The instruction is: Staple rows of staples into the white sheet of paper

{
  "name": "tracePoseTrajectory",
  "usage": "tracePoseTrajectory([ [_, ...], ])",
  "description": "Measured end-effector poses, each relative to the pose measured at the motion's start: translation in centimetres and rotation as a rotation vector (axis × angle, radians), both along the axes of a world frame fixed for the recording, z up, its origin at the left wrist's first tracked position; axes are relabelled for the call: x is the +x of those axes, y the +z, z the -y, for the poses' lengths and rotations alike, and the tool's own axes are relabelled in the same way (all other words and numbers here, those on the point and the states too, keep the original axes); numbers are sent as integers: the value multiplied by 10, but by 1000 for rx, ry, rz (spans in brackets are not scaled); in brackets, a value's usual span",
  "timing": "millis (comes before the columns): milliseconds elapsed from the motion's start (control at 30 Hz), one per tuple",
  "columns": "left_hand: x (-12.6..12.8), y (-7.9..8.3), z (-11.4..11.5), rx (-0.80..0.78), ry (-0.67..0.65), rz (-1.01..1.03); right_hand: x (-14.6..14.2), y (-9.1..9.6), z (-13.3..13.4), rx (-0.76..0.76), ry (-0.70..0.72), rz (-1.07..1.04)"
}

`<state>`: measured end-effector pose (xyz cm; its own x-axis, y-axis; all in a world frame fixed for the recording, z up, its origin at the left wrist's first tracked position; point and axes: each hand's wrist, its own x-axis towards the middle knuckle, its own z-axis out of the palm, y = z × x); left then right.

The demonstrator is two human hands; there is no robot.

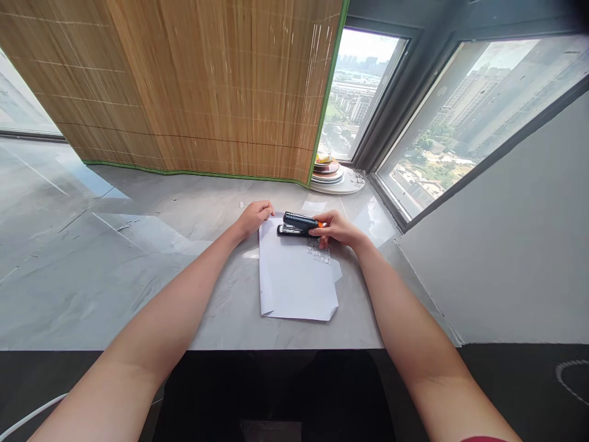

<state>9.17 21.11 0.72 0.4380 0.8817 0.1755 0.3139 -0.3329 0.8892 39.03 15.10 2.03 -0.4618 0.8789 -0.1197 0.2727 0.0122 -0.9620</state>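
Note:
White paper (pixel 297 282), its lower corners slightly curled, lies on the counter in front of me. My left hand (pixel 256 218) is closed at the paper's top left corner, fingers pinched on the edge. A black stapler (pixel 299 222) with an orange part near its rear is gripped in my right hand (pixel 338 228). The stapler's jaws point left over the upper part of the paper and stand a little apart. Below my right fingers, several rows of staples (pixel 318 250) show on the paper's upper right area.
The grey marbled counter (pixel 221 325) ends at a front edge near me. A bamboo blind (pixel 193 92) hangs beyond the paper. Stacked plates (pixel 338 178) stand in the window corner. A small white scrap (pixel 242 204) lies left of the paper; a white wall (pixel 515 233) rises at right.

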Motion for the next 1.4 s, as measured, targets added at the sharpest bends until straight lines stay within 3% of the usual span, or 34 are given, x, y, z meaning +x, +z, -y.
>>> tracePoseTrajectory([
  [233, 0, 4, 3, 29, 13, -77, 4, -6, -4, 30, 9, 8],
  [367, -1, 4, 2, 37, 9, -73, 11, -3, -3, 18, -61, -98],
  [600, -1, 1, 1, -40, -12, 61, 14, 1, -3, -291, -5, -226],
  [833, 3, -1, 0, -168, 19, 228, 15, 1, -6, -402, 44, -230],
  [1100, 0, 1, -2, -42, 156, 265, 17, 7, -2, -465, 33, -234],
  [1233, 0, -1, -4, -27, 159, 284, 11, 8, 0, -355, -2, -211],
  [1400, 0, -2, -3, -37, 152, 278, -9, 8, 2, 200, -276, -116],
])
